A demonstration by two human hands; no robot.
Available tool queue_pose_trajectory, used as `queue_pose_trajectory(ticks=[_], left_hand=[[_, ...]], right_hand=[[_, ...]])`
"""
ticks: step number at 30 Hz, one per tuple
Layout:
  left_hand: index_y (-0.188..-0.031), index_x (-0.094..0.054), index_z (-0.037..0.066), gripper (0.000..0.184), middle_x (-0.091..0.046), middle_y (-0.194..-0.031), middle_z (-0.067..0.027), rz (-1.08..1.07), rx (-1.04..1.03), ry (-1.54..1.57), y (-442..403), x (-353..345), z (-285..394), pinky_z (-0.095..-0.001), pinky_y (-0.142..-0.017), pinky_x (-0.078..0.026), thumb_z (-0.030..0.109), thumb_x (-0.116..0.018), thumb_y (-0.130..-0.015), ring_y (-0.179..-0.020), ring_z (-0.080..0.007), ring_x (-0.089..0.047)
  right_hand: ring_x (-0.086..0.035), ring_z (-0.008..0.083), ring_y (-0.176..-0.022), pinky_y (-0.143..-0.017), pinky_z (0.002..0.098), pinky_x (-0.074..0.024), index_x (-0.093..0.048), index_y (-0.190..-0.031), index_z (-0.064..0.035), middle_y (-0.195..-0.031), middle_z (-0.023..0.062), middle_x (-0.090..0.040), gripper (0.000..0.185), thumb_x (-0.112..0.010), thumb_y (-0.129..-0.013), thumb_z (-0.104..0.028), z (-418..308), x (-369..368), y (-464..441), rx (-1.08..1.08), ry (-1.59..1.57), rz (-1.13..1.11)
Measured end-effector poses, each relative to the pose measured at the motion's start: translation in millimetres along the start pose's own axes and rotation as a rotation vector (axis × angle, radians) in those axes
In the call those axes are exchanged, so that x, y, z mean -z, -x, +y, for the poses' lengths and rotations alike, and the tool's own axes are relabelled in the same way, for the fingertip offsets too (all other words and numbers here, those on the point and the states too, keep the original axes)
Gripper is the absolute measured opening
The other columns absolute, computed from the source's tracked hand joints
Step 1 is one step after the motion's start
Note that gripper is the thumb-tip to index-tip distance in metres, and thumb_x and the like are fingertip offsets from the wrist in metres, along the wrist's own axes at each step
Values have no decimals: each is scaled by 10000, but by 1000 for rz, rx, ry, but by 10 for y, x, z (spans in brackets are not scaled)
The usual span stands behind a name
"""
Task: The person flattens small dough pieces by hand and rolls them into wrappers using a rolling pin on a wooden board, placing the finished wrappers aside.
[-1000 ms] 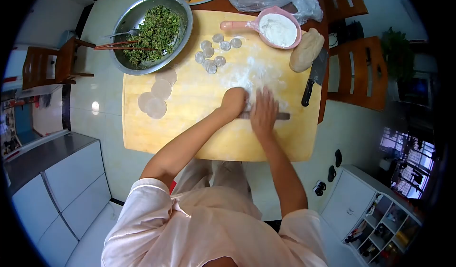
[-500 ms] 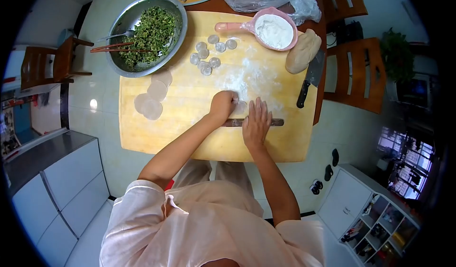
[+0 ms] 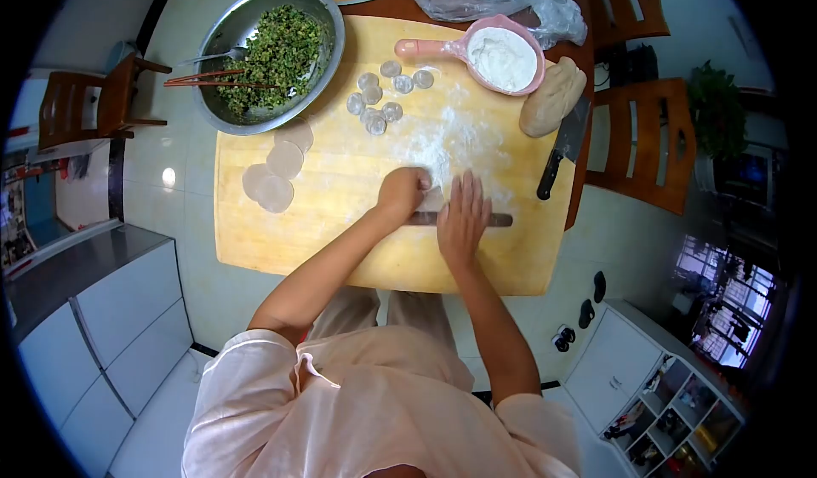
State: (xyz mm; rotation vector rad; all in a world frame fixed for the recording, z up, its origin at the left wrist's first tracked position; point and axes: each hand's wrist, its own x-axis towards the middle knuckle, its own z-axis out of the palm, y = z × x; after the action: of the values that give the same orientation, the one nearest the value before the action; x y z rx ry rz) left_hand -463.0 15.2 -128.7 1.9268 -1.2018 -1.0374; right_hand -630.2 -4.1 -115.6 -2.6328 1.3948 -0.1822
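1. Rolling out a thin dough disc (image 3: 433, 198) looked to be the step in hand. It lay just beyond the rolling pin (image 3: 500, 220), between both hands; could not tell whether any of it ran under the wood.
2. Right hand (image 3: 460, 225) lay flat across the pin, fingers straight, mostly close together, slightly parted at the tips.
3. Left hand (image 3: 402, 197) sat by the pin's left end, fingers curled in beside the disc. Could not tell whether they pinched its edge.
4. My judgement: the next move called for light, even pressure on the pin from the right palm, with the left guiding a small turn of the disc. Uneven pressing could have left it lopsided.
5. Counted, all placed from the pin:
   - one disc, at its far side;
   - four wide wrappers (image 3: 275, 194), overlapping, well to its left;
   - nine small rounds (image 3: 392, 111), beyond it and leftward, some overlapping, so the tally was my best;
   - one dough lump (image 3: 552, 97) and one knife (image 3: 551, 174), beyond it to the right;
   - one pink scoop (image 3: 421, 48) of flour, farther beyond, slightly right;
   - one metal bowl (image 3: 247, 22) of green filling, far off left, with one pair of chopsticks (image 3: 191, 81) and one spoon (image 3: 213, 57).
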Motion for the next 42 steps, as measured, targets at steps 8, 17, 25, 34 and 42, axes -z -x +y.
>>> queue_pose_trajectory(ticks=[8, 17, 25, 34, 42], left_hand=[[-703, -669, 53, 49, -653, -727, -181, 50, -26, -279, -138, -69, 93, -419, -622, -489, 100, -685, -701, -679, -343, -632], [-710, -651, 48, 98, -645, -744, -179, -66, 22, -346, -92, -27, 243, -452, -646, -486, 115, -720, -692, -691, -391, -605], [-720, -688, 85, 38, -655, -735, -158, 30, 34, 33, 43, 41, 7, -431, -651, -495, 106, -678, -690, -717, -343, -638], [-699, -668, 61, 50, -648, -744, -191, -42, 2, -279, -115, 60, 2, -447, -632, -491, 106, -648, -691, -706, -356, -633], [-692, -656, 65, 42, -648, -727, -167, 100, -67, -70, 75, 15, -12, -446, -638, -497, 102, -676, -691, -709, -356, -635]], right_hand=[[-319, 340, -1395, -1099, 540, -291, -438, -1398, -30, -1527, 165, -326, 558, -582, -876, -166, -36, -21, -227, -11, -24, 15], [-310, 347, -1403, -1088, 587, -276, -438, -1406, -51, -1535, 158, -320, 576, -593, -866, -179, -74, -74, -693, -40, -65, 36], [-320, 345, -1399, -1082, 582, -281, -455, -1393, -41, -1526, 163, -334, 606, -633, -837, -204, -45, 53, 152, 39, 2, -37], [-322, 339, -1394, -1088, 559, -289, -442, -1401, -45, -1521, 153, -340, 596, -612, -858, -222, -78, -84, -388, -3, 1, 4], [-329, 350, -1385, -1083, 559, -301, -443, -1399, -52, -1514, 161, -347, 557, -580, -880, -200, -110, -54, -571, 25, 5, 13]])
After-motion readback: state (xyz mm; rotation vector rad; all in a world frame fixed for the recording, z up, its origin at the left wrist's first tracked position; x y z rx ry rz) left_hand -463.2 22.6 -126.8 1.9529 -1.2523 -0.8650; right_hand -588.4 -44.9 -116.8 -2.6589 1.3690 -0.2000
